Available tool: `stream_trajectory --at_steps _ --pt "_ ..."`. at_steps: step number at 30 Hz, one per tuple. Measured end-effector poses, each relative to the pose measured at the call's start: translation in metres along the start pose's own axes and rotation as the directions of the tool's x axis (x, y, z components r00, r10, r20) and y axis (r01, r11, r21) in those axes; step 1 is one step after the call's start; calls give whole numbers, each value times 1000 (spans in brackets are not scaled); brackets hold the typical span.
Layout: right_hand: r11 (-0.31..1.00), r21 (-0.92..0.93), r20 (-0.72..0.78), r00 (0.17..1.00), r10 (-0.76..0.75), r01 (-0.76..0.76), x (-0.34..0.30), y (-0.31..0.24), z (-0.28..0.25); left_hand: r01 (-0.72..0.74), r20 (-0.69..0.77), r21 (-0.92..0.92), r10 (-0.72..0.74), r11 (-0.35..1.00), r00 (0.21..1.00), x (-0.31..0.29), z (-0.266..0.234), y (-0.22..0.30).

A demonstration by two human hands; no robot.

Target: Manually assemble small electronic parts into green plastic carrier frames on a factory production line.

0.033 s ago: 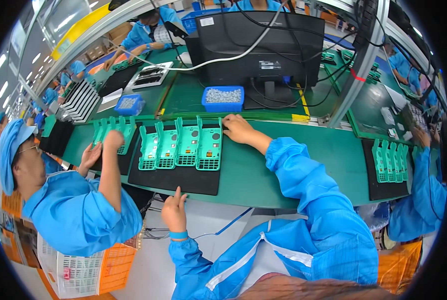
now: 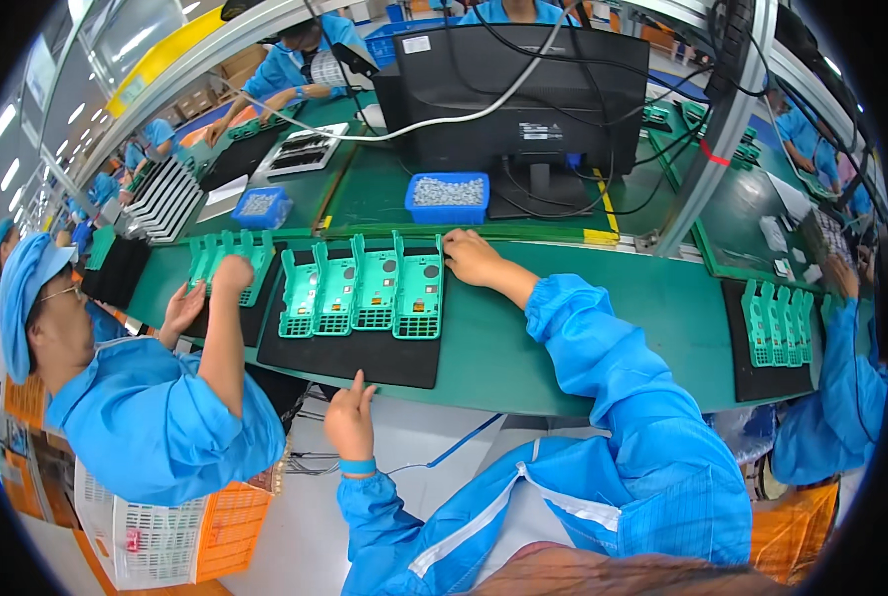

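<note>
Four-slot-like green plastic housings point(image 2: 417, 290) stand side by side on a black mat point(image 2: 364, 361) in front of me, each with a grid of square holes at its near end. At the far right corner of the rightmost housing is my right hand point(image 2: 474, 258), its bent fingers closed against the edge; their tips are partly hidden. My left hand point(image 2: 349, 425) hangs just off the near edge of the mat, index finger stretched out and thumb apart, the other fingers curled. Nothing shows in it.
Beyond the housings stand a blue bin of small pale parts point(image 2: 448, 198) and a black monitor point(image 2: 523, 99). A co-worker point(image 2: 156, 397) handles similar housings point(image 2: 233, 260) at my left. More housings point(image 2: 777, 328) lie at right, near a metal post point(image 2: 712, 149).
</note>
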State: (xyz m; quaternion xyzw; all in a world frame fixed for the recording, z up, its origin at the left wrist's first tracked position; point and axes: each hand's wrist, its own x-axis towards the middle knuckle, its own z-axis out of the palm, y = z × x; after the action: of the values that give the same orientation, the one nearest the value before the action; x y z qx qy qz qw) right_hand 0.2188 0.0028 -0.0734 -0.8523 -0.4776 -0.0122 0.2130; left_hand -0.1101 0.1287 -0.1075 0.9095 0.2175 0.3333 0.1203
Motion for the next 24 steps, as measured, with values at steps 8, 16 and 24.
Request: stream_trajectory --at_steps 8,16,24 --pt "999 -8 -85 995 51 -52 13 -6 5 -39 -24 4 39 999 999 1 5 12" --pt "732 631 155 966 205 -257 -31 27 -30 -224 -48 -132 219 966 974 -11 6 39" --pt "779 458 294 900 322 -428 -152 117 -139 -341 62 -359 387 869 920 -17 4 98"
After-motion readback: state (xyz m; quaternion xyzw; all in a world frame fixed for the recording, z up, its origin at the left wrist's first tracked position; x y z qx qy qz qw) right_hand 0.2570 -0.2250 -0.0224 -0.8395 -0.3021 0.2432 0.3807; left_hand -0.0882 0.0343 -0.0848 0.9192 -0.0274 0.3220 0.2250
